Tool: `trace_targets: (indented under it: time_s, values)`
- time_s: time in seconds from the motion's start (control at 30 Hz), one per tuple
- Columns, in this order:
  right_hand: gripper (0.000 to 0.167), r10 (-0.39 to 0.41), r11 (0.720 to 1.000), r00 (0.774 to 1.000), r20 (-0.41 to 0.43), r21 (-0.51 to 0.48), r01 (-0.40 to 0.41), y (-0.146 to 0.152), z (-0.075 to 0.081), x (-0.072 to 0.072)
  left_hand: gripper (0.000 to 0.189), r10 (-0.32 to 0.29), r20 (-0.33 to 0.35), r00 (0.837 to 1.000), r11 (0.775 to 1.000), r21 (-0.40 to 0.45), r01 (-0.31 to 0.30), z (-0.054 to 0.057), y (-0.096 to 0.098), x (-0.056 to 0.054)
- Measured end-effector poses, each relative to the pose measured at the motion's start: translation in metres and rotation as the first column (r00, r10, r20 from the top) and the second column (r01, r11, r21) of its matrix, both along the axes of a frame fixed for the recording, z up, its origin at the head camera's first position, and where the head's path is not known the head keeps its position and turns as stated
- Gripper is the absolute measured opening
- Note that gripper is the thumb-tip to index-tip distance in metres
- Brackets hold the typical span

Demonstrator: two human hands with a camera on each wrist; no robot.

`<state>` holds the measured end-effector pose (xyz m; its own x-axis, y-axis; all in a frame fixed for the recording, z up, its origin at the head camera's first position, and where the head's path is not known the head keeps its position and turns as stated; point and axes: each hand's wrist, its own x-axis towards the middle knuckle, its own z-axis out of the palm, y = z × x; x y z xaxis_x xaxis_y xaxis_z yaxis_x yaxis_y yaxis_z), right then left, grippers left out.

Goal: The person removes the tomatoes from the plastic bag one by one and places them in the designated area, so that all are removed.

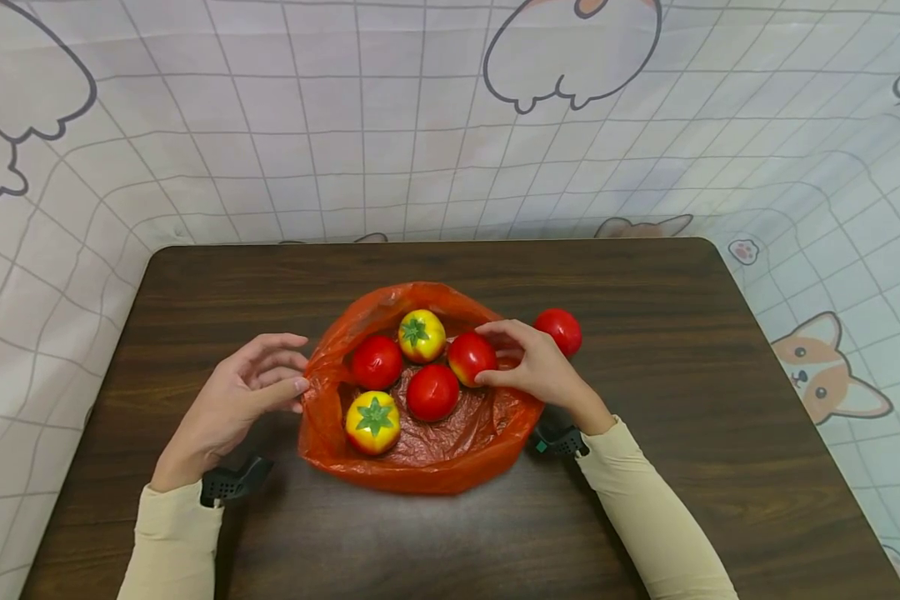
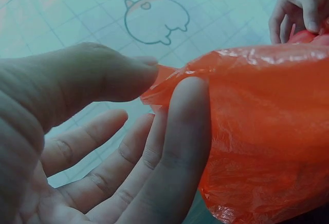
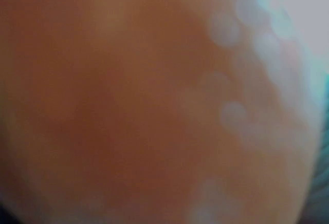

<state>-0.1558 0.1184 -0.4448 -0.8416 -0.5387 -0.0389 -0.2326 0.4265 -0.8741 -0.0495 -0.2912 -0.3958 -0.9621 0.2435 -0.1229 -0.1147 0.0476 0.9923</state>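
Observation:
A red plastic bag stands with its mouth spread wide. My left hand pinches its left rim between thumb and forefinger; in the left wrist view the red film runs off from those fingertips. Over the right side of the opening, my right hand grips a red toy tomato with thumb and fingers. Inside the bag lie two tomatoes showing only red, one at left and a middle one. Two more show yellow tops with green star-shaped leaves, a back one and a front one.
Another red tomato sits outside the bag, beyond my right hand. The dark wood table meets a white gridded cloth with cartoon dogs at the back and sides. Blurred red-orange film fills the right wrist view.

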Motion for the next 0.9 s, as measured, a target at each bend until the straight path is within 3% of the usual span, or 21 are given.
trace_targets:
  time_s: [0.4,0.9]
  values:
    - [0.059,-0.003,1.0,1.0,0.009,0.019,0.003,0.0044,0.0013,0.0053,0.049,0.025,0.041,0.999,0.997,-0.077,-0.021,0.0032,0.0077,0.0063]
    - [0.058,0.034,0.999,0.999,-0.012,0.01,-0.034,0.0042,0.0071,0.0014,0.045,0.027,0.052,0.998,0.993,-0.118,-0.021,0.0003,0.0053,0.0032]
